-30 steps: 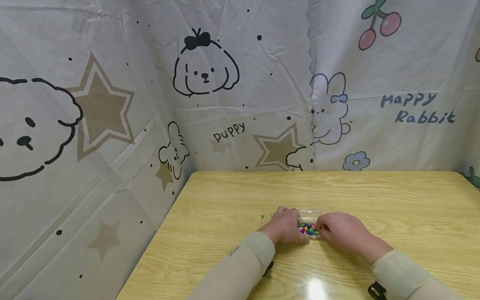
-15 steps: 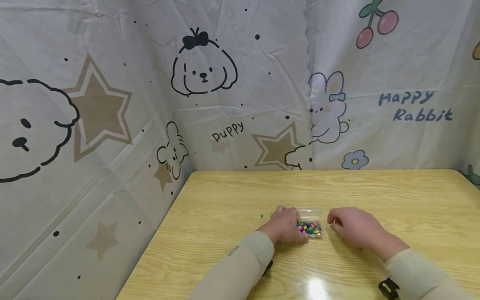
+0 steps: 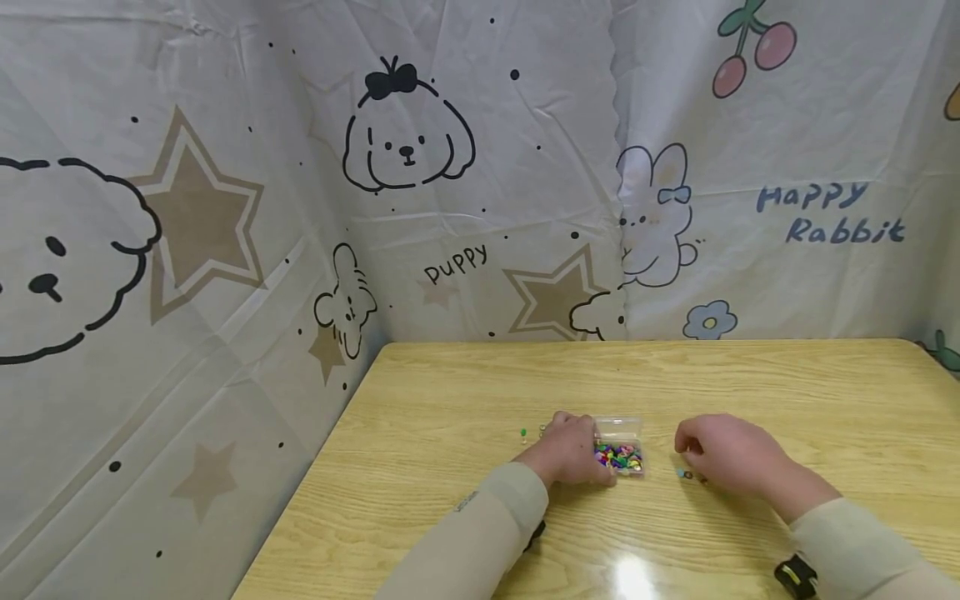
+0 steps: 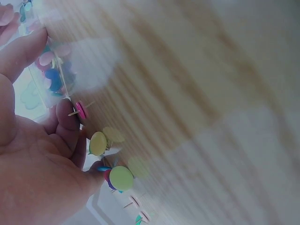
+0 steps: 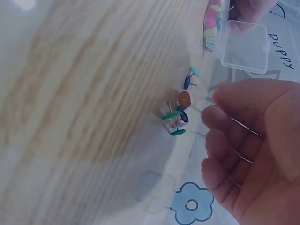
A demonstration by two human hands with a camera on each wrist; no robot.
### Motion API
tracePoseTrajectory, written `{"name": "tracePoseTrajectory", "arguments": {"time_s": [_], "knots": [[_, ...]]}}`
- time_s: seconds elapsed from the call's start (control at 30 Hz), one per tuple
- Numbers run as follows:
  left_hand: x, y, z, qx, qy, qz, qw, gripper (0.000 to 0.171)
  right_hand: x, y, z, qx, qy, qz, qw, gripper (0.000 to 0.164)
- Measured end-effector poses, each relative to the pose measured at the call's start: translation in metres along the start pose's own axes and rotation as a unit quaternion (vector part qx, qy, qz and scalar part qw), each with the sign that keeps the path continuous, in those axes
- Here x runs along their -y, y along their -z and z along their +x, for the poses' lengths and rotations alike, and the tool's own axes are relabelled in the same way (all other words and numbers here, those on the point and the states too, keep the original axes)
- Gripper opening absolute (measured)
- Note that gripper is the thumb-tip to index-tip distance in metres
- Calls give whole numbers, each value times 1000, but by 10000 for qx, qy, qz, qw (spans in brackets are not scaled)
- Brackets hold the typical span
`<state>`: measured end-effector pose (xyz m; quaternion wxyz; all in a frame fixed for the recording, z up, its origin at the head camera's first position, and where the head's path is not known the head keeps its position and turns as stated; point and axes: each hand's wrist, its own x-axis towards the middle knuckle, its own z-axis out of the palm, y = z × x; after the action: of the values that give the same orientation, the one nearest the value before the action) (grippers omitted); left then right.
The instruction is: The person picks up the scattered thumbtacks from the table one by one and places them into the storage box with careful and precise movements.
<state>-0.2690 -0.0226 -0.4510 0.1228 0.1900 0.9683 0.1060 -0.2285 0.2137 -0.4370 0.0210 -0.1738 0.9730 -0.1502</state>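
Observation:
A small clear plastic box [image 3: 636, 475], full of colourful thumbtacks [image 3: 619, 456], sits on the table with its clear lid [image 5: 246, 47] raised. My left hand [image 3: 572, 450] grips its left side, thumb on the near side and fingers toward the back; the left wrist view shows a thumb [image 4: 28, 54] against the box wall. My right hand [image 3: 731, 450] hovers right of the box, fingers loosely bent around nothing. Just beside it, several thumbtacks [image 5: 184, 100] lie in a small cluster on the wood, with green, blue and orange-brown heads.
Left of the box, loose thumbtacks [image 4: 121, 178] lie near my left fingers, partly hidden by that hand in the head view. The wooden table [image 3: 450, 392] ends at a printed cloth [image 3: 450, 208] behind and along the left.
My right hand has left the box and moved right. Several thumbtacks now lie on the table below it. The left hand stays on the box.

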Motion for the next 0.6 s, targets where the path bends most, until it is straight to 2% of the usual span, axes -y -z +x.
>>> {"name": "tracePoseTrajectory", "arguments": {"time_s": [0.3,0.6], "knots": [[0,0,0,0,0,28,10000,64,4,-7,-3,140,81,-140,9998,12],[0,-1,1,-2,2,73,10000,63,6,-11,1,-7,207,-359,9991,21]]}}
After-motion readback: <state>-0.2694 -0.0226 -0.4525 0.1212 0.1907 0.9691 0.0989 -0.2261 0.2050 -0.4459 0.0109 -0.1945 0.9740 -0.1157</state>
